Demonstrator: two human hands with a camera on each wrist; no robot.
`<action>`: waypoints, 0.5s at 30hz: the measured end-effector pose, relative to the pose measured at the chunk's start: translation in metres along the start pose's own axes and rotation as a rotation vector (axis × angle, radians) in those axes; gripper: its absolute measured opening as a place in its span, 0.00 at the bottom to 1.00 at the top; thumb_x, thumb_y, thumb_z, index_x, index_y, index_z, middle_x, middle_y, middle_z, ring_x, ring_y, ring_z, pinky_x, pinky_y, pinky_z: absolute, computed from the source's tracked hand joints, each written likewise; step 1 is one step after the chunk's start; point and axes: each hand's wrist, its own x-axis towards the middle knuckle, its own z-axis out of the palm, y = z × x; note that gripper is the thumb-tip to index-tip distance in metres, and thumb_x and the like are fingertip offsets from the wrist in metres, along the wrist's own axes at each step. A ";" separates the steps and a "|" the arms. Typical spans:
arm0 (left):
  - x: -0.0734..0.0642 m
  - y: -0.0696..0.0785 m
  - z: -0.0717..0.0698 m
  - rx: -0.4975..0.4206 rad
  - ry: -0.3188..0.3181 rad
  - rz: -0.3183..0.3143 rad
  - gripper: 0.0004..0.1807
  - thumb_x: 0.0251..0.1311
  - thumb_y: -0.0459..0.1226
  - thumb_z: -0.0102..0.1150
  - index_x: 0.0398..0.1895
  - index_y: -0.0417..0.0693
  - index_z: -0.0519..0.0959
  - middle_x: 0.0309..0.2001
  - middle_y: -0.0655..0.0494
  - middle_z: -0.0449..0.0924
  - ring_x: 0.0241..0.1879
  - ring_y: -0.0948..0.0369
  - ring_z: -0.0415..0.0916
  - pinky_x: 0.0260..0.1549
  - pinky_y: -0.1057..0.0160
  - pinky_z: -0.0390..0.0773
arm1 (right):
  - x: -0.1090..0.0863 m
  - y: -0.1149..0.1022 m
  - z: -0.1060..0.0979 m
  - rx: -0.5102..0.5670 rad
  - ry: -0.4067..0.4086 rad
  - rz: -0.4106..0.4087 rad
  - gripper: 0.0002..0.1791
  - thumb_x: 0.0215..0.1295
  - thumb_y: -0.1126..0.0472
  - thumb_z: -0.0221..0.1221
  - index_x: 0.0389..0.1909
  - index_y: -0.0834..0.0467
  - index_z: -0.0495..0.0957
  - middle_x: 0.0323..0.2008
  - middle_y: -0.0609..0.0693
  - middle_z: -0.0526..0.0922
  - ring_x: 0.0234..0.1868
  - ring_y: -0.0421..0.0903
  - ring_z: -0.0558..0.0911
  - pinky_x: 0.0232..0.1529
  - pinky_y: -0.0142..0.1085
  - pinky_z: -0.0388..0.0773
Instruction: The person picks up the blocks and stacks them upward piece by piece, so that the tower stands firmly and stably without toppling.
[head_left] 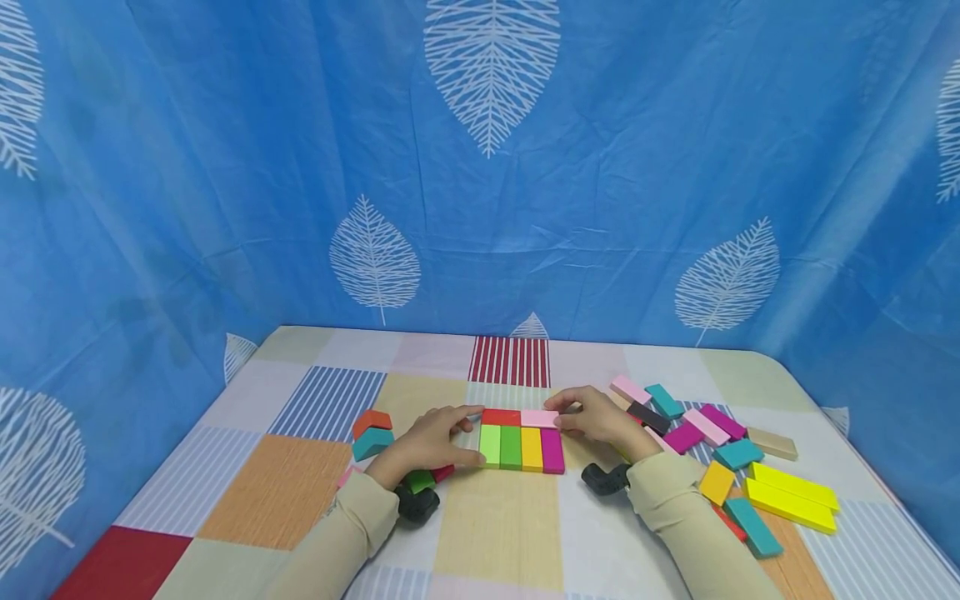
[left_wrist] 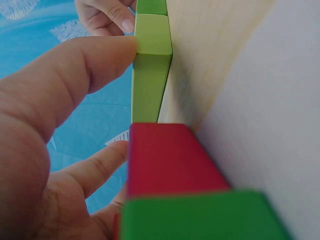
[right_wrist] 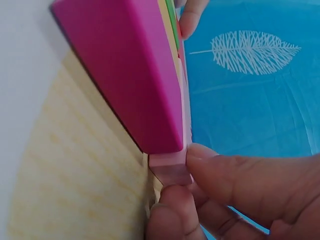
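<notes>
Pinching the right end of a pink block [head_left: 540, 419], the right hand [head_left: 597, 418] has its thumb and fingers curled about that end. Left hand [head_left: 437, 440]: fingers spread, gripping nothing; thumb tip touching a light green block [head_left: 490, 446], forefinger by the left end of a red block [head_left: 501, 417].

Between the two hands, one flat group of six blocks. Far row, left hand to right hand: the red block, then the pink block, end to end. Near row, same order, side by side: the light green block, a dark green block [head_left: 511, 447], an orange-yellow block [head_left: 532, 448], a magenta block [head_left: 552, 451].

Just left of the left hand: one orange block [head_left: 372, 423], one teal block [head_left: 372, 443]. Below the left hand, partly covered by the wrist: one green block [head_left: 418, 480], one crimson block [head_left: 443, 473].

Right of the right hand: a loose scatter of pink, teal and magenta pieces, with one black block [head_left: 648, 416] nearest the hand, one plain wooden block [head_left: 772, 443] farther off, and two long yellow blocks [head_left: 791, 497] well apart from it, nearer the person.

Beneath both hands: a patchwork tablecloth [head_left: 498, 533].
</notes>
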 end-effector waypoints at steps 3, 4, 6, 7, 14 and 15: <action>0.000 0.000 0.000 -0.004 0.001 0.000 0.44 0.57 0.43 0.80 0.77 0.43 0.74 0.46 0.59 0.78 0.48 0.56 0.69 0.48 0.55 0.72 | -0.001 0.001 0.000 0.005 -0.003 -0.008 0.12 0.72 0.72 0.65 0.54 0.68 0.86 0.46 0.57 0.85 0.40 0.48 0.78 0.39 0.37 0.79; 0.000 0.000 0.000 -0.006 0.000 0.000 0.44 0.57 0.43 0.80 0.77 0.43 0.74 0.46 0.59 0.78 0.48 0.56 0.69 0.48 0.55 0.72 | -0.001 0.001 0.000 0.005 -0.007 -0.010 0.12 0.72 0.72 0.65 0.53 0.68 0.86 0.46 0.57 0.85 0.39 0.48 0.78 0.39 0.37 0.79; -0.001 0.001 0.000 -0.007 -0.001 0.000 0.44 0.57 0.43 0.80 0.77 0.42 0.74 0.46 0.59 0.78 0.48 0.56 0.69 0.47 0.56 0.72 | -0.001 0.002 0.000 0.012 -0.014 -0.013 0.11 0.72 0.72 0.65 0.53 0.68 0.86 0.44 0.56 0.85 0.37 0.47 0.77 0.39 0.37 0.78; -0.001 0.001 0.000 -0.008 -0.001 0.000 0.44 0.57 0.43 0.80 0.77 0.42 0.74 0.46 0.59 0.78 0.48 0.56 0.69 0.47 0.56 0.72 | -0.002 0.002 0.000 0.017 -0.016 -0.015 0.11 0.72 0.72 0.64 0.53 0.68 0.86 0.44 0.55 0.85 0.36 0.47 0.77 0.38 0.38 0.78; -0.001 -0.001 0.001 -0.004 0.000 0.001 0.44 0.57 0.44 0.80 0.77 0.42 0.74 0.46 0.59 0.78 0.49 0.56 0.69 0.48 0.56 0.73 | -0.003 0.004 -0.002 0.022 -0.032 -0.036 0.12 0.73 0.72 0.64 0.54 0.69 0.85 0.44 0.55 0.85 0.35 0.46 0.78 0.39 0.38 0.79; -0.001 -0.001 0.001 -0.003 0.000 0.002 0.44 0.57 0.44 0.80 0.77 0.42 0.74 0.46 0.59 0.78 0.48 0.56 0.69 0.48 0.56 0.73 | -0.004 0.003 -0.003 0.024 -0.035 -0.028 0.12 0.73 0.71 0.65 0.55 0.68 0.85 0.45 0.55 0.86 0.36 0.46 0.78 0.39 0.38 0.79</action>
